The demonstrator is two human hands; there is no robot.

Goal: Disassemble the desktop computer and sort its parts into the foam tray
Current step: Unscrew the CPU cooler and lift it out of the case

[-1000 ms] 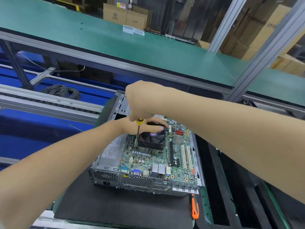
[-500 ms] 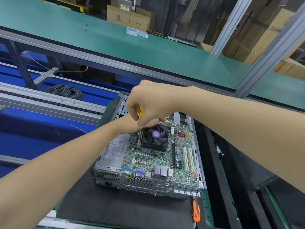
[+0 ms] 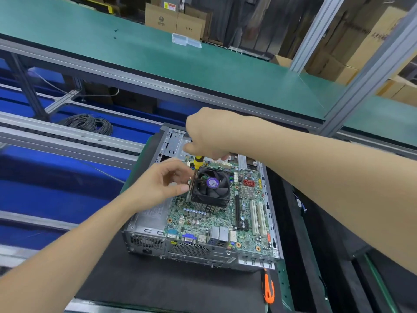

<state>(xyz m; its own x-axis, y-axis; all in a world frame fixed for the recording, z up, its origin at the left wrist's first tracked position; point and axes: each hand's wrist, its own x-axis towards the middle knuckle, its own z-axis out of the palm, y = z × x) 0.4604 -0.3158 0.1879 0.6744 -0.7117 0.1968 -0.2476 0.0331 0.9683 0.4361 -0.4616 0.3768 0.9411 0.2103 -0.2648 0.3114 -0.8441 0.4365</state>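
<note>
**Hands.** Both forearms extend from the near edge and meet over the far left part of the board. The right hand, knuckles up and fingers curled downward, grips the yellow-and-black handle of one screwdriver. Its shaft stands nearly upright against the left edge of the cooler fan. The left hand lies lower, with its fingers loosely curled toward the shaft. We cannot tell whether thumb and forefinger pinch the shaft or only lie close to it.

**Chassis and contents.** The desktop computer lies flat with its cover off on a black mat, rear panel toward us. Inside it we count:
- one green motherboard
- one black fan with a purple hub sticker, seated on a finned heatsink
- one silver power supply box in the near left corner
- two white expansion slots side by side
- one long black slot to their left

**Surroundings.** Just right of the chassis lies a black foam tray, whose recesses are too dark for us to read any contents. One orange-and-black tool handle lies at the right edge of the mat, beside a strip of green worktop. Behind, a raised green shelf carries two small clear plastic boxes. One coil of dark cable lies below it to the left.
</note>
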